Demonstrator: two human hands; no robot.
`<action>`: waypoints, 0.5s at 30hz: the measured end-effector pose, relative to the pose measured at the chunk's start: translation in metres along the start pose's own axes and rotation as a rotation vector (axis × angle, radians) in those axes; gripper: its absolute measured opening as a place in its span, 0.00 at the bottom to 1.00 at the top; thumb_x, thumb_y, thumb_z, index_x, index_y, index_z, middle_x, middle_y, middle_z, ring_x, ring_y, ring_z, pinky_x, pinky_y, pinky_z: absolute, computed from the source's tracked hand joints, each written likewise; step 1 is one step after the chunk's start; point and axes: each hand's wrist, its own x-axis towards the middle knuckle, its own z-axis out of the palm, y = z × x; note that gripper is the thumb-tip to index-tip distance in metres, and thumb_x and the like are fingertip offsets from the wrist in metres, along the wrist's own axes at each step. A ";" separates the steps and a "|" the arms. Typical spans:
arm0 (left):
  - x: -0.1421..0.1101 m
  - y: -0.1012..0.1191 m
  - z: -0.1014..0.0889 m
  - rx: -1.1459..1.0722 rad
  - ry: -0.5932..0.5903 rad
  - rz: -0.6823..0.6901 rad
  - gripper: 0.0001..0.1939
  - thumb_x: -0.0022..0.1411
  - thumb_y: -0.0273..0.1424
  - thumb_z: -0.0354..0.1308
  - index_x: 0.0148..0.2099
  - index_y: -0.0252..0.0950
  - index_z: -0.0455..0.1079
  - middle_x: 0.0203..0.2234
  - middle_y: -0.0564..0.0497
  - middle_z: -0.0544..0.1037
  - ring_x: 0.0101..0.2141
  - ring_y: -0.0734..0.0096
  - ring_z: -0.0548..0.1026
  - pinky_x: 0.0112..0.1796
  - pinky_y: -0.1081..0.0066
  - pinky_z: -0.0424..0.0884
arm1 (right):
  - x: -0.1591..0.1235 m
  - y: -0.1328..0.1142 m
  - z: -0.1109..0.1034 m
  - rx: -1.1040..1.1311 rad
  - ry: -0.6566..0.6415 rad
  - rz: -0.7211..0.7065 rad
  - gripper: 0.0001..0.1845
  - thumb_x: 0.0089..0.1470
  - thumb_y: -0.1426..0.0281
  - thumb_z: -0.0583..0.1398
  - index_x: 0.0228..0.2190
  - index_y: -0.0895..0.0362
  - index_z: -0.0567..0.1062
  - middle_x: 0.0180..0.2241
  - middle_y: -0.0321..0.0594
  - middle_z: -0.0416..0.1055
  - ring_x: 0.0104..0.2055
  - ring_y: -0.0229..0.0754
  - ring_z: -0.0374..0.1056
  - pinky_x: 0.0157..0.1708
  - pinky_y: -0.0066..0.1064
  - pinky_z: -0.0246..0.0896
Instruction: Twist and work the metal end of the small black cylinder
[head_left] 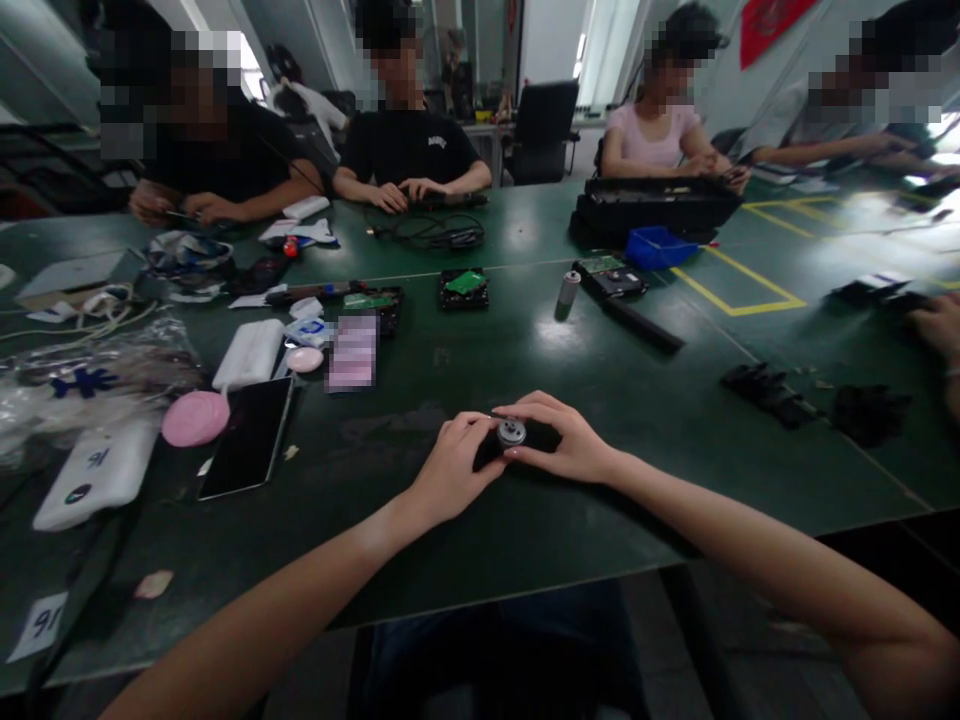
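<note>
Just above the green table, a small round silver metal part with a few dark holes in its face is held between my two hands. My left hand pinches it from the left side with thumb and fingers. From the right, the thumb and fingertips of my right hand close round its other edge. A thin dark piece shows by my right fingertips at the part's upper edge, too small to name. Beyond my hands, a silver metal cylinder stands on the table.
Left lie a phone, a pink round case, white power banks and plastic bags. Farther back are hard drives with green boards, a black bar and a blue tray. Black gloves lie right. Several people sit opposite.
</note>
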 end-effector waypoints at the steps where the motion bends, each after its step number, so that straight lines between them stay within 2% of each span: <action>1: 0.000 0.000 0.000 0.000 -0.002 0.006 0.17 0.59 0.29 0.61 0.51 0.37 0.66 0.45 0.46 0.71 0.47 0.58 0.69 0.48 0.58 0.67 | 0.000 0.000 0.001 0.007 0.007 -0.001 0.26 0.53 0.66 0.65 0.54 0.50 0.68 0.45 0.42 0.71 0.48 0.47 0.67 0.50 0.43 0.64; 5: 0.000 0.000 -0.002 0.011 0.018 0.016 0.18 0.58 0.29 0.61 0.50 0.37 0.65 0.44 0.46 0.71 0.46 0.57 0.70 0.48 0.57 0.66 | 0.000 -0.002 0.004 0.007 0.026 -0.004 0.28 0.52 0.65 0.66 0.54 0.51 0.67 0.46 0.42 0.71 0.45 0.45 0.68 0.49 0.42 0.65; 9: -0.004 0.003 -0.009 0.024 0.079 0.039 0.21 0.58 0.31 0.61 0.52 0.37 0.61 0.51 0.43 0.68 0.53 0.55 0.66 0.53 0.55 0.62 | 0.000 -0.001 0.008 0.032 0.027 0.028 0.32 0.50 0.66 0.67 0.55 0.53 0.65 0.44 0.41 0.71 0.42 0.44 0.69 0.46 0.40 0.68; 13: -0.008 0.007 -0.017 -0.012 0.151 0.164 0.33 0.56 0.30 0.61 0.61 0.40 0.52 0.55 0.43 0.65 0.56 0.53 0.62 0.55 0.53 0.59 | 0.000 0.002 0.013 0.098 0.043 0.066 0.32 0.49 0.66 0.67 0.54 0.53 0.64 0.39 0.39 0.72 0.39 0.43 0.71 0.43 0.39 0.70; 15: -0.009 0.009 -0.019 0.007 0.150 0.216 0.32 0.56 0.31 0.60 0.61 0.43 0.55 0.55 0.45 0.65 0.56 0.52 0.62 0.55 0.52 0.58 | -0.001 0.002 0.014 0.132 0.053 0.073 0.32 0.49 0.66 0.67 0.54 0.53 0.64 0.37 0.38 0.72 0.38 0.42 0.71 0.42 0.38 0.71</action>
